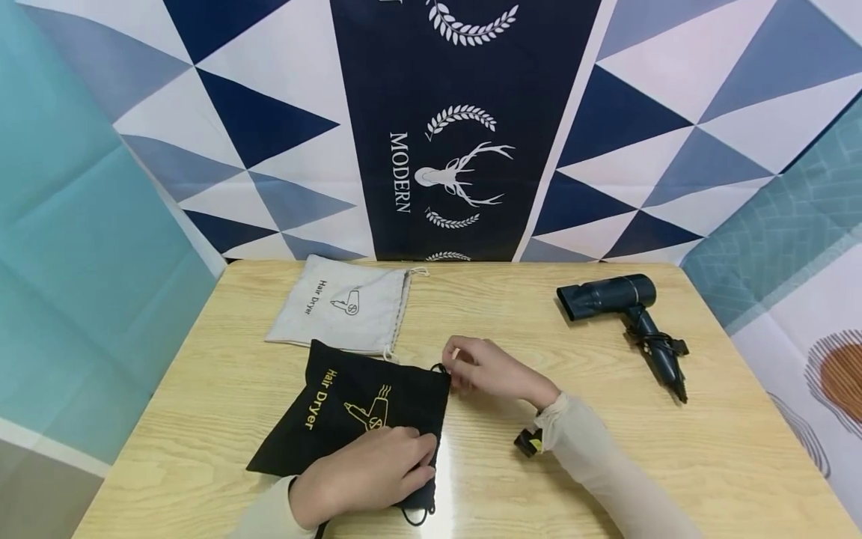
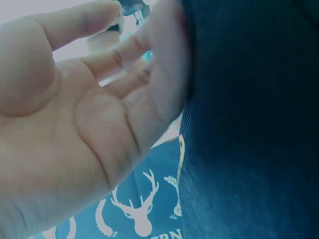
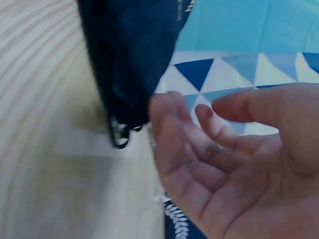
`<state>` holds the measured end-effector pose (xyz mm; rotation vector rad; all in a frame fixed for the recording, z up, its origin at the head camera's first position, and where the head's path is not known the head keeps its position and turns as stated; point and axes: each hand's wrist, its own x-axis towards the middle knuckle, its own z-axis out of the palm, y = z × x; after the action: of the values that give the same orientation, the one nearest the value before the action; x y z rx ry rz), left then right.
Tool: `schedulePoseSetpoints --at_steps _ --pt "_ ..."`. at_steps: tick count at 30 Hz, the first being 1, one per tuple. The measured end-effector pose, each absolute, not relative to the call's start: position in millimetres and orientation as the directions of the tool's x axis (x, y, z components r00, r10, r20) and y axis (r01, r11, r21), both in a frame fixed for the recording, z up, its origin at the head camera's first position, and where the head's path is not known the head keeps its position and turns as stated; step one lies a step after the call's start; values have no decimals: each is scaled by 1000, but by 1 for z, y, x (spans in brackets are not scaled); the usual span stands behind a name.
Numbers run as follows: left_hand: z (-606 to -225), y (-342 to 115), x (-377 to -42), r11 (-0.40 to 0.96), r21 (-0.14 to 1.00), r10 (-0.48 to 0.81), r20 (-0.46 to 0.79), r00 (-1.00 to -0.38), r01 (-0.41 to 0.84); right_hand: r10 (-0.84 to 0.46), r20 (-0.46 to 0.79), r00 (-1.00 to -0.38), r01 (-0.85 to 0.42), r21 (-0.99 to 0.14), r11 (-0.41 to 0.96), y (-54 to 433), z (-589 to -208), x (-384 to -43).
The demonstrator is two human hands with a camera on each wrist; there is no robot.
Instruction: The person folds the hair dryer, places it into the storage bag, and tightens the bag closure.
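Flanking the black hair-dryer drawstring pouch (image 1: 353,408) at its right-facing mouth, with relaxed left hand (image 1: 370,473) nearside and unclenched right hand (image 1: 490,370) by far corner.

On the table (image 1: 494,299), the nearer pouch (image 1: 350,408) is placed left of centre, and the farther pouch (image 1: 343,303) is set just behind it, close to the back edge. The left hand (image 1: 370,468) is held over the front right part of the nearer pouch; the right hand (image 1: 494,370) is positioned beside its far right corner. The hair dryer (image 1: 613,296) is placed well apart, toward the table's right edge. Behind the table, a cloth backdrop (image 1: 471,90) is hung.
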<state>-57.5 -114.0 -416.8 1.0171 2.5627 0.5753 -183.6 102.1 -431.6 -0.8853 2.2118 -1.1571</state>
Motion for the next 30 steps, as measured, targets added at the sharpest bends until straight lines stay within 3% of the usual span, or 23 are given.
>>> schedulePoseSetpoints --at_steps 6,11,16,24,30 --pt "-419 -112 -45 618 554 767 -273 -580 557 -800 -213 -561 -280 -861 425 102 -445 -189" --pt "-423 -110 -40 662 565 743 -410 -528 493 -803 -251 -540 -283 -845 454 102 -453 -191" --pt "-430 -102 -39 740 474 672 -495 -550 477 -806 -253 -536 -275 -850 449 102 -458 -194" --pt "-443 -94 -37 730 361 684 -409 -605 581 -786 -269 -557 -266 -839 475 105 -463 -196" --pt "-437 -98 -39 723 411 690 -390 -609 555 -785 -238 -572 -296 -832 468 103 -467 -197"
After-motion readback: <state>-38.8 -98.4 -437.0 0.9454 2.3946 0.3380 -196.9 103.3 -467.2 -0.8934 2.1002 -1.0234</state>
